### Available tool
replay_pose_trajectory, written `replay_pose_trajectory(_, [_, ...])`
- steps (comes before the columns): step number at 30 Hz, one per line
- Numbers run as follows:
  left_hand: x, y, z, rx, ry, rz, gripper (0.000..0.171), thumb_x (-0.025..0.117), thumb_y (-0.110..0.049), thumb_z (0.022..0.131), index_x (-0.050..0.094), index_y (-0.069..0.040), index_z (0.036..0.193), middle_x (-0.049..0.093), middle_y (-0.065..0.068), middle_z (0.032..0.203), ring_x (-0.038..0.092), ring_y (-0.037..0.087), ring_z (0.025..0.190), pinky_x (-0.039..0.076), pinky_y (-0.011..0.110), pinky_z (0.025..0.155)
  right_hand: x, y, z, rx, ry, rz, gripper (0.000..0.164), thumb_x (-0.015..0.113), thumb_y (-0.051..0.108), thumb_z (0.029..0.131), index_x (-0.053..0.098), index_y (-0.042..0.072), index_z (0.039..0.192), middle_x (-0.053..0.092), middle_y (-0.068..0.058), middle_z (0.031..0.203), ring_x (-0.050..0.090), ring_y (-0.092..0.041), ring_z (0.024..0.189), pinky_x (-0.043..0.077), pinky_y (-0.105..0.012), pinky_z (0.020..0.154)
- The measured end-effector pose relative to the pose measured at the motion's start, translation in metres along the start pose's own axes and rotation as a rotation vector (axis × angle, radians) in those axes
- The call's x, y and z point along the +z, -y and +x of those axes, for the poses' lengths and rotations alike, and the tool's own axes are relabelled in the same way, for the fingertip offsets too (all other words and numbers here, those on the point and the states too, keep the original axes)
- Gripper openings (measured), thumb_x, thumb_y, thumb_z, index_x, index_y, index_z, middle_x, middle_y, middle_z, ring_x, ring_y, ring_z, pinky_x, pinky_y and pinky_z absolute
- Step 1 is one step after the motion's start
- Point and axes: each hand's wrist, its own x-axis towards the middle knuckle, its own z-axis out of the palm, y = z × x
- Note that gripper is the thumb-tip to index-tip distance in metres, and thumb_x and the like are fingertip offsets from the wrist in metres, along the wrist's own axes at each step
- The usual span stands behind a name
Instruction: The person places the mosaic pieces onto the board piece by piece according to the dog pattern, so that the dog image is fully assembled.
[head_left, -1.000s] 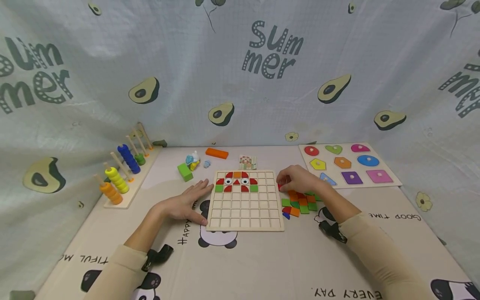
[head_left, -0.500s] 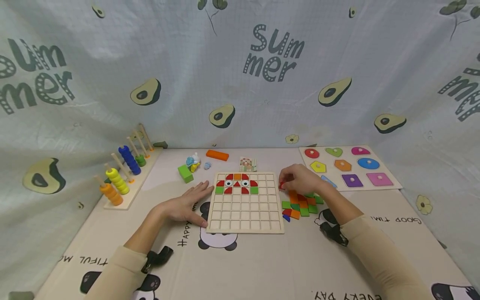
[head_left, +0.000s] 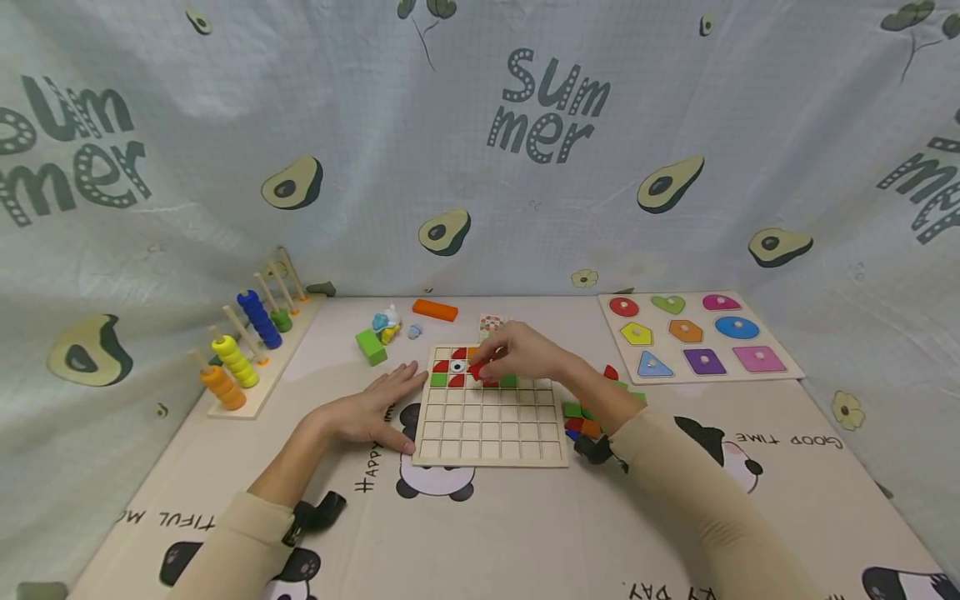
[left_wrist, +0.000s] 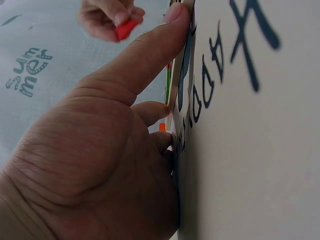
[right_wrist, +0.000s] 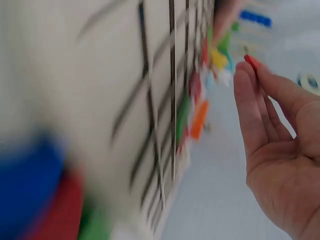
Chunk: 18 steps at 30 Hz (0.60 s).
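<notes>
A square wooden grid board [head_left: 491, 427] lies in the middle of the table, with red, green and eye-printed tiles [head_left: 457, 367] set in its upper-left cells. My right hand [head_left: 525, 352] pinches a small red tile [head_left: 476, 370] between thumb and fingers, held above those cells and covering part of them. The right wrist view shows the red tile [right_wrist: 253, 62] at the fingertips; its exact shape is unclear. My left hand [head_left: 369, 408] rests by the board's left edge, fingers extended, and its thumb [left_wrist: 175, 15] touches the edge.
Loose coloured tiles [head_left: 573, 410] lie right of the board, partly under my right forearm. A shape puzzle [head_left: 652, 333] sits back right; a ring-stacking peg rack [head_left: 258, 392] stands left. Behind the board are a green block [head_left: 371, 345], an orange block [head_left: 435, 310] and a picture card [head_left: 491, 323].
With the red tile pinched, my right hand has moved left from beside the loose tiles to over the board's upper cells. My left hand stays at the board's edge.
</notes>
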Motion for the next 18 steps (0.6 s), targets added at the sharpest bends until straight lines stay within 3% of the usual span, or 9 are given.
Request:
replay_pose_trajectory(8, [-0.001, 0.001, 0.001, 0.017, 0.001, 0.006, 0.114, 0.078, -0.061, 0.065, 0.015, -0.029, 0.155, -0.003, -0.003, 0.162, -0.007, 0.026, 0.148, 0.002, 0.057, 0.116, 0.044, 0.014, 0.038, -0.015, 0.072, -0.15, 0.012, 0.075, 0.015, 0.084, 0.076, 0.014, 0.096, 0.068, 0.01, 0.078, 0.058, -0.007, 0.073, 0.051, -0.021, 0.067])
replay_pose_trajectory(18, [-0.001, 0.003, 0.0, 0.037, 0.0, 0.006, 0.114, 0.078, -0.06, 0.066, 0.016, -0.026, 0.155, -0.002, -0.001, 0.162, -0.007, 0.026, 0.147, 0.001, 0.056, 0.116, 0.056, 0.017, 0.044, -0.048, 0.085, -0.328, 0.011, 0.074, 0.02, 0.085, 0.074, 0.016, 0.096, 0.063, 0.009, 0.08, 0.054, -0.006, 0.073, 0.045, -0.019, 0.064])
